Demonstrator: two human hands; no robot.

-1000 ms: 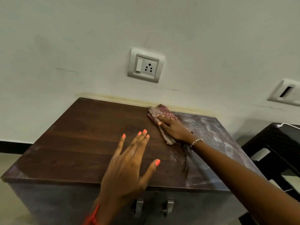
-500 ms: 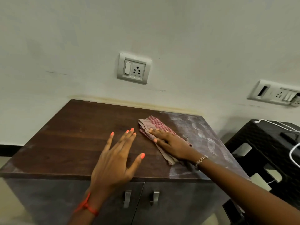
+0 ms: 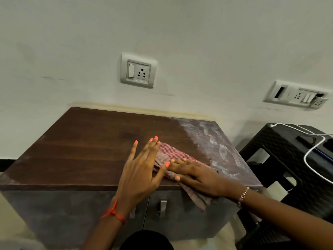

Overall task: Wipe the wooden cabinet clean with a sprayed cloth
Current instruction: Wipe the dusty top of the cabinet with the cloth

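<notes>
On cabinet (image 3: pixel 81 150): right hand (image 3: pixel 200 175) flat, pressing cloth (image 3: pixel 173 156); left hand (image 3: pixel 140 170) spread, overlapping it; stool (image 3: pixel 292 159) beside.

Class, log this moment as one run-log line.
right hand: flat on checked cloth | left hand: open on cabinet top | right strip: dusty

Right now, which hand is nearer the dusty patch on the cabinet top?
Right. The right hand presses flat on the cloth at the edge of the dusty patch. The left hand lies farther left on wiped wood, its thumb reaching the cloth.
</notes>
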